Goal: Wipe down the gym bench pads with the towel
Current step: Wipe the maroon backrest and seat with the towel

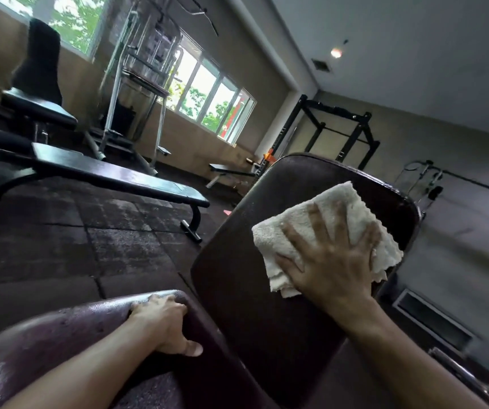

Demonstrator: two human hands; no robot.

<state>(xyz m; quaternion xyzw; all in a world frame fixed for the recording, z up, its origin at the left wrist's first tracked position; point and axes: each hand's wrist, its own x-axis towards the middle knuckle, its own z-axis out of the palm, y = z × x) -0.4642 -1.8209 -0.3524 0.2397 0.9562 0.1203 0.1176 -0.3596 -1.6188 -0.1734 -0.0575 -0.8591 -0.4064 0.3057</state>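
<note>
The right hand (334,261) lies flat on the towel (320,231), fingers spread and straight, pressing the folded white cloth against the upper part of the raised back pad (252,276) rather than gripping it. The left hand (163,323) curls over the far edge of the seat pad (60,335), thumb on top and fingers wrapped down out of sight — a bracing hold on the bench.

The towel sits toward the pad's upper right, its lower folds bunched just beside the heel of the palm. The seat pad glistens with droplets (whether that is spray or sweat cannot be told), so it likely has yet to be dried.

To do this pass well, the person should keep the palm broad and the pressure even, working in overlapping strokes from the top edge down — and refold the loose layers so they do not drag.

Beyond, a flat bench (119,175) stands on the rubber floor (60,246), well apart.
</note>
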